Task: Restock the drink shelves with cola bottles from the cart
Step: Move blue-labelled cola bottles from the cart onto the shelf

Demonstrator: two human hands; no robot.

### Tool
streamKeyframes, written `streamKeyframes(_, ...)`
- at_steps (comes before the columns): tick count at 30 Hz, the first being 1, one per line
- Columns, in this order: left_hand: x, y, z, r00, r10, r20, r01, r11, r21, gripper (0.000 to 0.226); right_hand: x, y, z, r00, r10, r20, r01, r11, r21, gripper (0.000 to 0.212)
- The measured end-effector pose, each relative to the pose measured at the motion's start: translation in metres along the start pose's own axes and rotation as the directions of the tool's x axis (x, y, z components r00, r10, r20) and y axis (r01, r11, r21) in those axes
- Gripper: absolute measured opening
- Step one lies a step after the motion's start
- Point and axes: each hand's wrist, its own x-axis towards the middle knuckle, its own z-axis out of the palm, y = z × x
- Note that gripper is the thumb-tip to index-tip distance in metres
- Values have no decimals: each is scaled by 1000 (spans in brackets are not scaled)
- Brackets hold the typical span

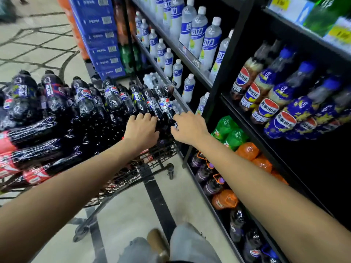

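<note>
Two hands were stretched out to the cola bottles (114, 97) piled in the cart (163, 149), just left of the shelves (190, 56). The left hand (141, 128) was curled over bottle bases at the pile's right end. The right hand (190, 126) was wrapped round the rightmost bottle's base.

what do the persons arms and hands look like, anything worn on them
Both are bare. The left hand and right hand wear no gloves, and no rings show. The left forearm and right forearm show no sleeve, watch or bracelet as far up as the head view reaches. No tattoos or markings are visible.
</note>
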Motion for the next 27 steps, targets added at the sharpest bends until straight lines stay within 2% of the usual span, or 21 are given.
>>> streamKeyframes(8,74,-25,25,992,-79,94,81,997,-11,45,97,28,31,992,-78,102,74,997,39,38)
streamKeyframes(12,115,-29,41,980,-135,148,137,991,-7,44,147,44,51,983,-131,129,127,991,38,29)
streamKeyframes(18,161,-39,71,947,-273,167,287,956,-64,50,206,59,93,969,-144,201,133,989,68,36)
streamKeyframes(20,170,-47,81,923,-354,151,369,926,-81,52,220,59,108,966,-105,236,86,992,89,40)
streamKeyframes(23,182,-61,94,891,-424,162,440,895,-72,60,240,57,129,952,5,307,-59,984,166,52)
streamKeyframes(27,209,-74,107,850,-491,191,516,850,-108,68,259,55,152,923,152,354,-280,896,345,68)
